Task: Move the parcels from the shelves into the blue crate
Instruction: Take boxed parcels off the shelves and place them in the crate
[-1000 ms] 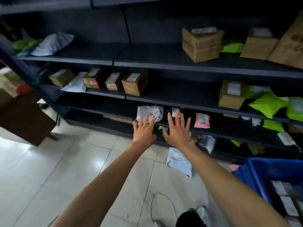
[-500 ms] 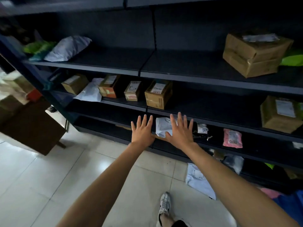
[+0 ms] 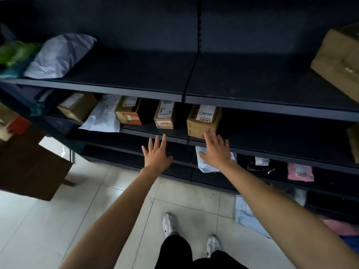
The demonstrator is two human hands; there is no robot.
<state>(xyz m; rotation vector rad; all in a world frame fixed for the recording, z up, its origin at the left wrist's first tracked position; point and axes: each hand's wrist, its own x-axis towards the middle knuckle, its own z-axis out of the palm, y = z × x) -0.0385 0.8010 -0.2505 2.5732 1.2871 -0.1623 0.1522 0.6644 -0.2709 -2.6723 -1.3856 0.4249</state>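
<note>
Parcels sit all over the dark shelving, none in either hand. Both hands are out in front w/ fingers straight and spread, holding nothing. Left hand (image 3: 157, 152) hovers at the front edge of the middle shelf (image 3: 272, 133), right below a small labelled box (image 3: 164, 117). Right hand (image 3: 215, 150) is under the bigger cardboard box (image 3: 204, 121) at that same edge, fingertips overlapping its lower front (touching or not, can't tell). Further left on that shelf: orange-printed box (image 3: 129, 113), white mailer (image 3: 103, 117) hanging over the front edge, and a brown box (image 3: 77, 105). Top shelf (image 3: 136, 74) has a grey mailer (image 3: 58, 55) at its left end. Lower shelf (image 3: 330, 177): crumpled white mailer (image 3: 206, 166) behind the right hand, pink parcel (image 3: 300, 171) further right.
</note>
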